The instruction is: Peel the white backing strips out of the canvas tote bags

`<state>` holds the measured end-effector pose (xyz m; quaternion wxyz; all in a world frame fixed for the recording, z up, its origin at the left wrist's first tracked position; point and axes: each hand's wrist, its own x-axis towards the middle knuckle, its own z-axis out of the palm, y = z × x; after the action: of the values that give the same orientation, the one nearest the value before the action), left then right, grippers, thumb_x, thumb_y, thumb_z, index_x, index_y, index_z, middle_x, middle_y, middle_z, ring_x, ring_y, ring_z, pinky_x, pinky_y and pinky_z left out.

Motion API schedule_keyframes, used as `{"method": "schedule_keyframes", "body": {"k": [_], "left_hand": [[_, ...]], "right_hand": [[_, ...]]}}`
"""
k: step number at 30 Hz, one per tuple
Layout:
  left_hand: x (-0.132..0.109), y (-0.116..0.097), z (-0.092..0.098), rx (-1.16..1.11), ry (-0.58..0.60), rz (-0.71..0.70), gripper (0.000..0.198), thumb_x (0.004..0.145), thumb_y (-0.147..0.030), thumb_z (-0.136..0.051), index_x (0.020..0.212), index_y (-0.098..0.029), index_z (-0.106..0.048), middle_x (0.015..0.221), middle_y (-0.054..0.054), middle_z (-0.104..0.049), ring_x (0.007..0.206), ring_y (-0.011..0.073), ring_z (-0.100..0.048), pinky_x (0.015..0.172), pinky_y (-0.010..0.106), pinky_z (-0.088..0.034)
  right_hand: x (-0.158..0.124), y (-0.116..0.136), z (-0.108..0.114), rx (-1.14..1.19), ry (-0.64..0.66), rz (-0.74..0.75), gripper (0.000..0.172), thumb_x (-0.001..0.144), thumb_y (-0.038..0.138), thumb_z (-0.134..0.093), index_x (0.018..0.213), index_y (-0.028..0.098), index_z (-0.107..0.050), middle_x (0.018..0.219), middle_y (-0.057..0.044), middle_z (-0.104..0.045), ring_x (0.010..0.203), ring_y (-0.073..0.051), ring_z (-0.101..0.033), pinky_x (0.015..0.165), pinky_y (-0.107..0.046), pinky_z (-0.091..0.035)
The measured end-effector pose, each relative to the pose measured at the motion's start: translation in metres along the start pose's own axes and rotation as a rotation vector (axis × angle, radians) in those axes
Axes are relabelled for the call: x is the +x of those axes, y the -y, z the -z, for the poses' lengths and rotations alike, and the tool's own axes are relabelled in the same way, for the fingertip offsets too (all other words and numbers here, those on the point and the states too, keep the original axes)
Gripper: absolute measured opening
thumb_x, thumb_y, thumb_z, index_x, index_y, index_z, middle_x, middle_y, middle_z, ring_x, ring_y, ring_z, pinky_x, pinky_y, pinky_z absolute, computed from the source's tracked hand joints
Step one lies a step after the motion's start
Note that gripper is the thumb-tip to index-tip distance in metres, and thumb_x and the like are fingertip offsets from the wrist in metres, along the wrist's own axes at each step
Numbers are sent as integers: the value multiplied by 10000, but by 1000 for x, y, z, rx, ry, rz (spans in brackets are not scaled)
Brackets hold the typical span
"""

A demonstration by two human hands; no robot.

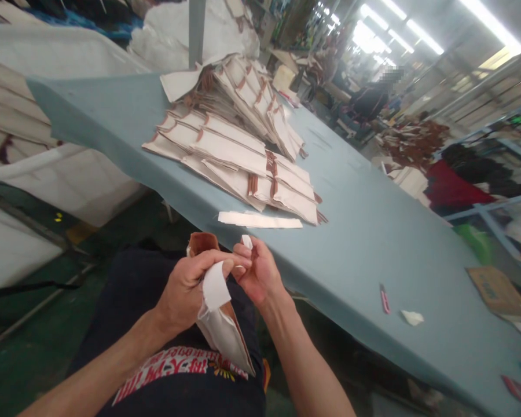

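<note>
My left hand (186,289) is closed around a white-and-brown fabric piece (226,333) that hangs over my lap. A white strip (216,288) curls out under my left thumb, on top of that piece. Close beside it, my right hand (258,272) has its fingers bent, and a small white scrap (246,241) shows at its fingertips. The fingers of both hands meet. Just beyond them, a flat stack of white strips (260,220) lies along the near edge of the table.
Stacked white panels with brown edges (238,145) cover part of the blue-topped table (351,231). A pink cutter (385,299) and a white scrap (412,317) lie to the right. White bins (69,174) stand at the left. Another person (369,104) is in the background.
</note>
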<state>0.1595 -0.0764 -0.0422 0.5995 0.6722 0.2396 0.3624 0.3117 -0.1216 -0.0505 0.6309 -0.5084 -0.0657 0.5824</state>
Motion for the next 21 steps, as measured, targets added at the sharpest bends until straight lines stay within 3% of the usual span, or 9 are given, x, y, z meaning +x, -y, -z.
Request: {"method": "schedule_keyframes", "body": {"k": [3, 5, 9, 11, 14, 17, 21], "left_hand": [[-1, -3, 5, -23, 6, 117, 291, 953, -427, -748, 849, -186, -872, 750, 63, -842, 608, 192, -723, 589, 262, -582], [-1, -2, 8, -8, 0, 145, 272, 918, -421, -768, 817, -189, -865, 713, 50, -815, 599, 193, -700, 612, 282, -590], [-1, 2, 12, 18, -22, 185, 214, 875, -362, -741, 815, -194, -858, 728, 51, -807, 637, 205, -705, 634, 291, -591], [-1, 2, 12, 24, -16, 200, 211, 863, -357, -735, 804, -190, -851, 720, 48, -799, 635, 201, -704, 601, 268, -567], [0, -2, 10, 24, 42, 195, 211, 841, -376, -773, 771, -186, -836, 702, 37, -789, 619, 192, -686, 578, 251, -549], [0, -7, 7, 14, 104, 155, 180, 811, -355, -800, 784, -184, -847, 724, 34, -794, 658, 205, -693, 636, 271, -579], [0, -10, 3, -53, 166, 104, 189, 846, -279, -727, 741, -184, -851, 682, 18, -741, 646, 194, -638, 644, 281, -580]], "right_hand": [[1, -19, 13, -178, -61, 58, 282, 935, 487, -713, 896, 239, -584, 675, 62, -589, 532, -119, -486, 440, -192, -401], [-4, -26, 23, -304, -114, 132, 253, 890, 433, -793, 977, 230, -669, 782, 24, -691, 678, -153, -603, 515, -213, -462], [-25, -19, 34, -557, -162, 359, 284, 841, 303, -851, 1093, 240, -735, 1031, -28, -784, 953, -194, -682, 744, -270, -546], [-37, -8, 32, -788, -65, 593, 347, 871, 280, -813, 1208, 250, -732, 1207, -71, -801, 1104, -237, -714, 841, -327, -576], [-52, 8, 24, -1003, 215, 897, 464, 904, 190, -706, 1359, 275, -677, 1367, -102, -779, 1285, -268, -710, 1029, -411, -593], [-56, 15, 16, -1011, 391, 986, 517, 881, 134, -659, 1376, 285, -654, 1405, -104, -762, 1354, -267, -696, 1161, -454, -559], [-51, 16, 11, -1054, 475, 994, 503, 847, 116, -642, 1317, 290, -684, 1371, -94, -782, 1301, -267, -726, 1130, -448, -583]]}}
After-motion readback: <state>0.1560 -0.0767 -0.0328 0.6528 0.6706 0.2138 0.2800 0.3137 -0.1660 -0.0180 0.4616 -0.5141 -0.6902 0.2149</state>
